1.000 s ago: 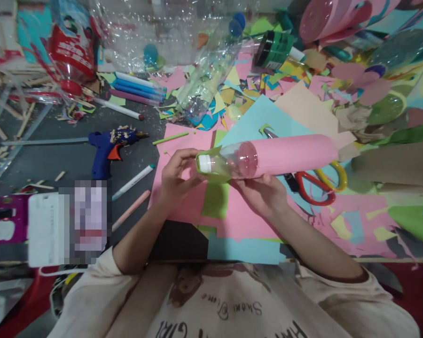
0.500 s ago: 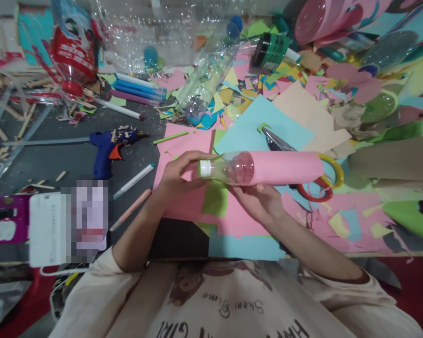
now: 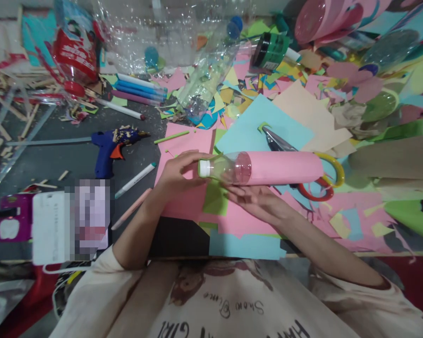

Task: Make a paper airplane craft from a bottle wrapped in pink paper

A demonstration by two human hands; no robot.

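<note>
A clear plastic bottle (image 3: 242,167) lies sideways, its white cap (image 3: 204,168) pointing left and its body wrapped in pink paper (image 3: 285,167). My left hand (image 3: 178,173) curls round the cap end, thumb and fingers on either side. A thin green paper edge (image 3: 213,158) shows around the cap and neck. Below the bottle's shoulder, my right hand (image 3: 255,201) is stretched out palm up with its fingers pointing left, close against the bottle's underside. Scissors with red and yellow handles (image 3: 333,170) lie partly behind the pink wrap. Pink and green sheets (image 3: 215,199) lie underneath.
A blue glue gun (image 3: 107,148) lies at left, with markers (image 3: 136,180) near my left forearm. Paper scraps (image 3: 246,89), a blue sheet (image 3: 254,124) and a dark green jar (image 3: 270,50) fill the back. Wood sticks (image 3: 2,117) and a red-labelled bottle (image 3: 74,56) are farther left.
My right hand has let its thumb and fingers off the pink-wrapped part and slid left, flattening out beneath the bottle. The bottle and my left hand stay nearly where they were.
</note>
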